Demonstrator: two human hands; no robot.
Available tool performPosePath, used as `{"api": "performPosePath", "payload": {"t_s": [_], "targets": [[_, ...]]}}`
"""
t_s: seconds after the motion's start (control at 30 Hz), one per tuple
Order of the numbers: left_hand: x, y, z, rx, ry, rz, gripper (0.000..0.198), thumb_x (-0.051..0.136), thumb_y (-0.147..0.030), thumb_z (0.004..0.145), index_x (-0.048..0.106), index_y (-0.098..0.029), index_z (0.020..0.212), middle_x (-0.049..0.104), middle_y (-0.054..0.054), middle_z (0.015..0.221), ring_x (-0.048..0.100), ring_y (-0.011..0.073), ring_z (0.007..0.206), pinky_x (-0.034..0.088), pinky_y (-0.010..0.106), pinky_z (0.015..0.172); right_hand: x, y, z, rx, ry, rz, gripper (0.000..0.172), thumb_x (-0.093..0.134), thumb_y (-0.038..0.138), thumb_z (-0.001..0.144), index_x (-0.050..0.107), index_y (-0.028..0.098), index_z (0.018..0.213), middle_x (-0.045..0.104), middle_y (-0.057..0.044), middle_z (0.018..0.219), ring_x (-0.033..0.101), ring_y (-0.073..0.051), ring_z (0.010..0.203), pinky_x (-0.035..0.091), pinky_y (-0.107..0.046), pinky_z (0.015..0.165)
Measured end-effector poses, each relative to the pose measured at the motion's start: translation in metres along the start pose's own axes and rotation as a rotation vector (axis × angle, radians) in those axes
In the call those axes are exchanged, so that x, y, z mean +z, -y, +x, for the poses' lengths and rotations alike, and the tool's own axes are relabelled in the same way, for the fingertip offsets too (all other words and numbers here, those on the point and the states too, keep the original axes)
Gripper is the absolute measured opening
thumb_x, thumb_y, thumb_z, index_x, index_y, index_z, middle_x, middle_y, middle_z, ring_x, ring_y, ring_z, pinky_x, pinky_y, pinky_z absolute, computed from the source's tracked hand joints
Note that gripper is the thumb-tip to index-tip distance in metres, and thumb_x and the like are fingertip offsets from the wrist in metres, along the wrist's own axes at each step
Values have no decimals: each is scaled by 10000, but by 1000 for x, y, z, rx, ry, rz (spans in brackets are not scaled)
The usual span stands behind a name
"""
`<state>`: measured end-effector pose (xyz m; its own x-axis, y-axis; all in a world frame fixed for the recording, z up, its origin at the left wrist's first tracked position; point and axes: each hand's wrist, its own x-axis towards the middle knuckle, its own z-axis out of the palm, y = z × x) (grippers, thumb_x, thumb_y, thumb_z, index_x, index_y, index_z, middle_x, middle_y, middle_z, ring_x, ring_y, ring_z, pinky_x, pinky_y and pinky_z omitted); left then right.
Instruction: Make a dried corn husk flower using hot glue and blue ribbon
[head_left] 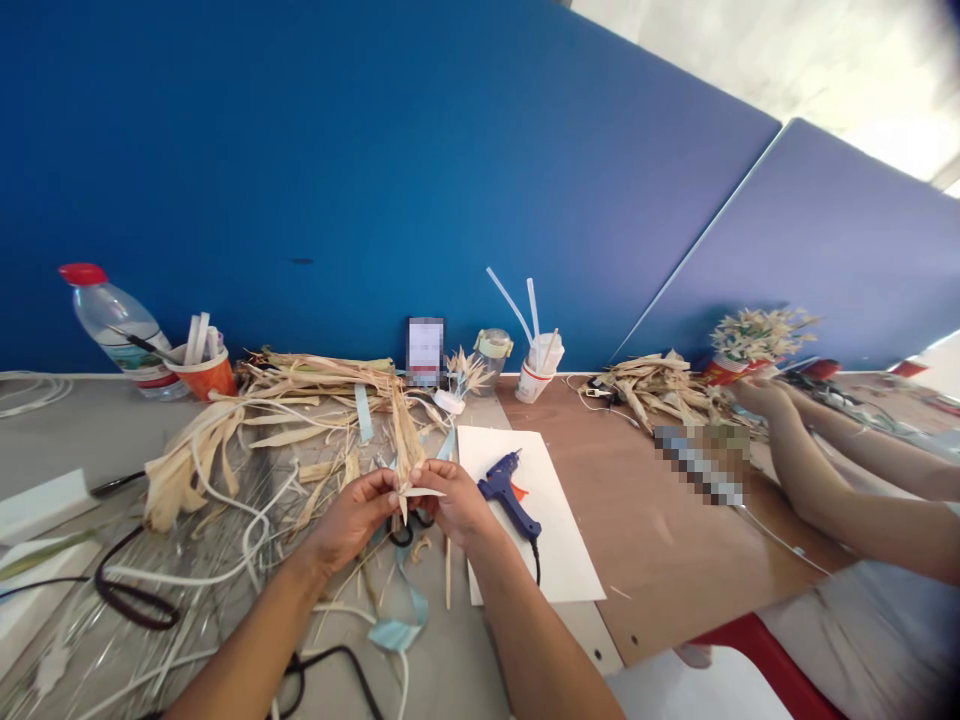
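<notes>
My left hand (358, 516) and my right hand (454, 502) meet over the grey table, both pinching a small folded piece of dried corn husk (417, 491) between their fingertips. A longer husk strip (406, 440) rises from the same spot toward the pile of husks (300, 400) behind. Black scissors (405, 530) lie just under my hands. A blue glue gun (510, 493) rests on a white sheet (555, 540) right of my right hand.
A water bottle (112, 325), an orange cup of glue sticks (204, 368) and a white cup (538, 372) stand along the blue partition (375, 170). Cables (127, 590) and a face mask (401, 625) lie near me. Another person's arms (832, 480) reach over the brown table at right.
</notes>
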<state>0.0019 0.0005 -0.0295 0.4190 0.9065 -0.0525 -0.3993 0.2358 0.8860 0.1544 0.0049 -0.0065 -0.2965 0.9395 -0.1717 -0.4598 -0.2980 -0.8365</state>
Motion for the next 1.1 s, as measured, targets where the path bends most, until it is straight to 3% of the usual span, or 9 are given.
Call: {"api": "performPosePath", "payload": {"t_s": [0.3,0.63,0.97,1.1], "targets": [[0,-2,0,10,25,11,177,750,-292,699,656,-155,757,652,48,738,588,174,707,438,288,674,3,1,-2,14,-4,24,255,785,333,582,608,150,574,640,4,543,547,-93,469,441,-223,533],[1,-1,-1,3,-12,-53,165,754,-275,703,668,-159,784,655,39,752,599,169,751,447,280,725,4,0,-2,-1,6,54,275,793,367,581,627,150,610,628,4,546,523,-93,468,413,-224,523],[3,-2,-1,1,-1,27,173,745,-297,707,669,-161,783,659,36,738,583,152,697,433,255,632,-3,3,-2,73,6,-54,212,770,309,580,642,140,575,599,24,488,446,-57,402,319,-195,446],[3,-2,-1,11,-1,24,178,751,-294,698,665,-158,773,648,32,716,572,151,674,432,260,619,-2,4,-3,107,16,5,226,781,299,577,616,144,575,598,28,496,463,-63,404,342,-195,449]]}}
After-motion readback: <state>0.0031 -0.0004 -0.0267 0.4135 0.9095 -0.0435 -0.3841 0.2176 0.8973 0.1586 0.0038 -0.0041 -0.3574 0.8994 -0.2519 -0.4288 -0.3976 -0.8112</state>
